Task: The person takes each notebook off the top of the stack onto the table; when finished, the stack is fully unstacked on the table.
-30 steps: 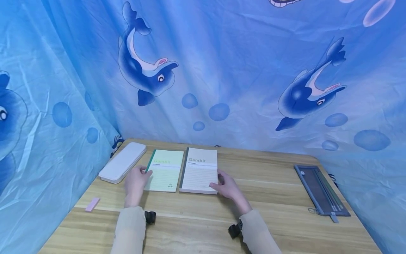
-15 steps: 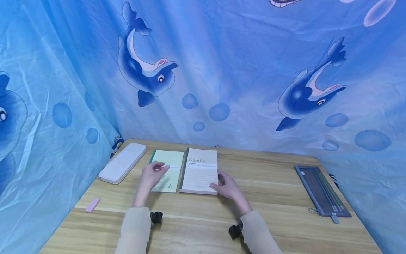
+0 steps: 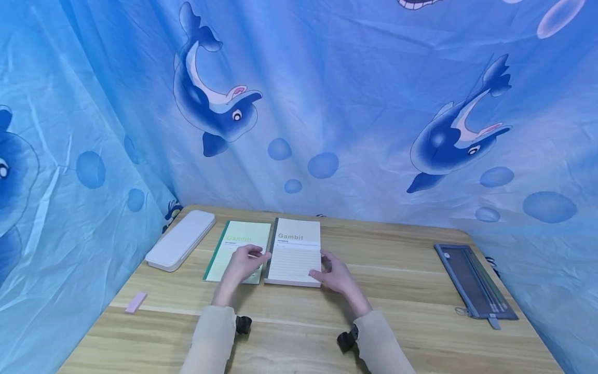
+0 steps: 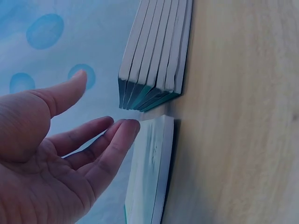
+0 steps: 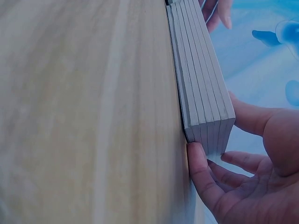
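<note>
A thick stack of white "Gambit" notebooks (image 3: 295, 257) with dark spines lies at the back middle of the table. My right hand (image 3: 337, 276) holds its right side, thumb on the top cover and fingers against the edge, as the right wrist view shows beside the stacked notebooks (image 5: 201, 70). To the left lies a green "Gambit" notebook (image 3: 223, 257). My left hand (image 3: 243, 264) is over this notebook, fingers loosely bent and holding nothing. In the left wrist view its fingertips (image 4: 131, 127) are near the spine end of the white stack (image 4: 156, 51).
A white case (image 3: 181, 240) stands at the back left of the wooden table (image 3: 289, 332). A small pink eraser-like block (image 3: 136, 302) lies at the left. At the right is a dark mesh zip pouch (image 3: 475, 283) with pencils. Blue dolphin-print curtains (image 3: 299, 114) hang behind.
My left hand has moved right, from the left edge of the green notebook across it toward the white stack. My right hand has stayed at the stack.
</note>
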Available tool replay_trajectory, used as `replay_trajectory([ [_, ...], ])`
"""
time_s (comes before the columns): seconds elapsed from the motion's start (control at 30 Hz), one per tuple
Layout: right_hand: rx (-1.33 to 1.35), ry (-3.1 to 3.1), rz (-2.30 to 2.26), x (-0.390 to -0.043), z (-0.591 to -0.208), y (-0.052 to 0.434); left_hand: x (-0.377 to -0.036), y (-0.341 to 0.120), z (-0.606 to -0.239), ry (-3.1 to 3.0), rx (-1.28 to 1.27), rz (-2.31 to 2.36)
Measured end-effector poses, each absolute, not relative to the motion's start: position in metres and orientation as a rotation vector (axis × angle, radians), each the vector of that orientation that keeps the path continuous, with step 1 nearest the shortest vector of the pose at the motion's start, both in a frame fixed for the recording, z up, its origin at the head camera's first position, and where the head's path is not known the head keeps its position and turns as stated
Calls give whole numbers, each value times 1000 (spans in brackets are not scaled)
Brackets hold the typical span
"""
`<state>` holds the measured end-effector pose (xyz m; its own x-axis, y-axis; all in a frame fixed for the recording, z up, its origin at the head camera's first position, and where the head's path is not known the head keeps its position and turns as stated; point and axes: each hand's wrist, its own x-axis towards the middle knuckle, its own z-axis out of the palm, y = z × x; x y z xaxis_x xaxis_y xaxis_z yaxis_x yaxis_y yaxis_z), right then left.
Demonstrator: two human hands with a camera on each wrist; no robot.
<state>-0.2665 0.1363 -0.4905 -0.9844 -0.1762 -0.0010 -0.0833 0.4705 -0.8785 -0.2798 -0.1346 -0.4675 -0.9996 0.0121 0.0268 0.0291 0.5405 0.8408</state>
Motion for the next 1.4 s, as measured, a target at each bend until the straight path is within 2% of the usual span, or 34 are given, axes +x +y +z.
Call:
replay_trajectory([
  [0.67, -227, 2577, -1569, -268, -485, 135, -277, -121, -470, -2818, -54, -1486],
  [1.4, -103, 2813, -1358, -290, -481, 132, -276, -117, -471, -2849, 0, -1437],
])
